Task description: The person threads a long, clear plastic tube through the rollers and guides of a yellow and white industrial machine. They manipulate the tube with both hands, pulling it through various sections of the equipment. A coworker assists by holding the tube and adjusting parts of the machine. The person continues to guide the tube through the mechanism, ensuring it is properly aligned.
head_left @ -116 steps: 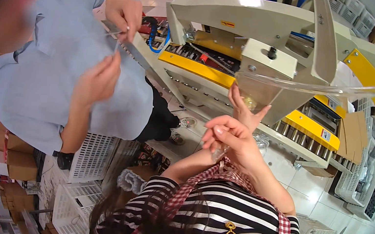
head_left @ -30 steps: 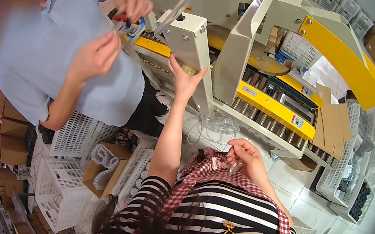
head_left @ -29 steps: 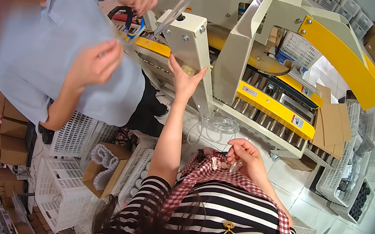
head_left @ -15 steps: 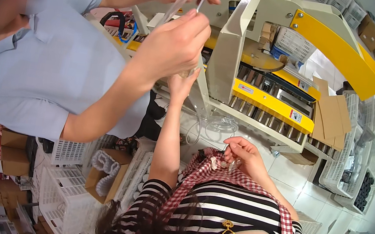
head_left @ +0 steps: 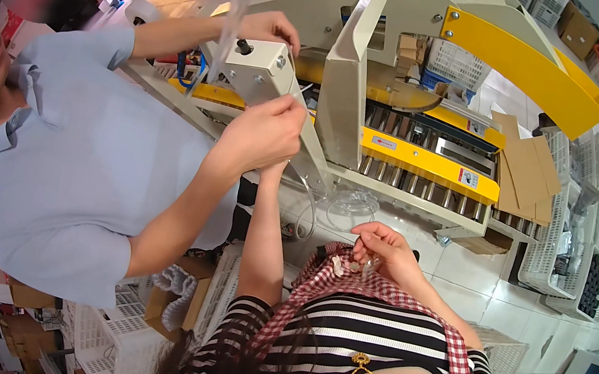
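Note:
My left hand (head_left: 271, 172) reaches up beside the pale metal post of the machine (head_left: 344, 107). Its fingers are hidden behind a co-worker's hand (head_left: 265, 134), which pinches a thin whitish tube end (head_left: 306, 88) at the post. My right hand (head_left: 387, 251) is held in front of my red checked apron (head_left: 289, 296), fingers curled together. A bit of clear material (head_left: 372, 265) shows below those fingers; what they hold is too small to make out. The co-worker's other hand (head_left: 275, 27) rests by the post's boxy top end (head_left: 260, 69).
Clear tubing (head_left: 352, 205) lies coiled on the tiled floor below the machine's roller bed (head_left: 410, 186). Flat cardboard pieces (head_left: 527, 174) lean at the bed's right end. White crates (head_left: 554, 253) stand at right, another crate (head_left: 122, 347) at lower left. The co-worker (head_left: 91, 152) stands close at left.
The co-worker's near hand has come down and left, with the tube end, to the post. The other hand has dropped too. My left hand is now mostly covered; my right has barely moved.

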`<state>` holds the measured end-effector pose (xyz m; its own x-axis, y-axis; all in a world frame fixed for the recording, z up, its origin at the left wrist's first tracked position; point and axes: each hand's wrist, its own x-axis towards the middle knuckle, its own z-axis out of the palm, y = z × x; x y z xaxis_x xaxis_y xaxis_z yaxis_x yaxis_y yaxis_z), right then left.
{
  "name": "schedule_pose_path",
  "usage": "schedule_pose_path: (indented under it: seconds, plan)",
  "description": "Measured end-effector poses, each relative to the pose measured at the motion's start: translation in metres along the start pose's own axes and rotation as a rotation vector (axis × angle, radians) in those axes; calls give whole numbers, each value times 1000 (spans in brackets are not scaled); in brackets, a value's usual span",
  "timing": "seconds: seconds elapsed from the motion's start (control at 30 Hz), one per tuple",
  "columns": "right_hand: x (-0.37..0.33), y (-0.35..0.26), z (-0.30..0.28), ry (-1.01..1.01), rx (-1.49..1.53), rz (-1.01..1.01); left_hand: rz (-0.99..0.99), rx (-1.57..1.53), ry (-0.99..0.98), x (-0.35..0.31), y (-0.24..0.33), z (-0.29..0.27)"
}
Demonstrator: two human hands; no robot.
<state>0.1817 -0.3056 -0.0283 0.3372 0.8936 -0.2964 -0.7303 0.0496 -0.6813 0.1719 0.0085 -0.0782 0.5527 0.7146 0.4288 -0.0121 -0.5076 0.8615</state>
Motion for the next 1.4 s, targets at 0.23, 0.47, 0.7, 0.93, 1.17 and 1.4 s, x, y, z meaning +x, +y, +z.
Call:
schedule_pose_path:
  seconds: [0.23,0.47,0.7,0.93,1.17,1.4]
  plan:
    - [-5,0,1,10,-13,-20,-27,-103,-14,-1,10,3]
    - [-8,3,1,34,4,-1,26,-59,153,-8,62,5]
    - [-9,2,3,37,-36,3,-28,111,149,-8,38,-2]
    - [-7,3,6,35,-43,10,-31,206,198,-8,32,-2]
    - [-2,3,6,33,-17,26,-56,181,197,-7,29,-1]
    - [-1,1,7,32,3,38,-11,191,192,-5,22,-3]
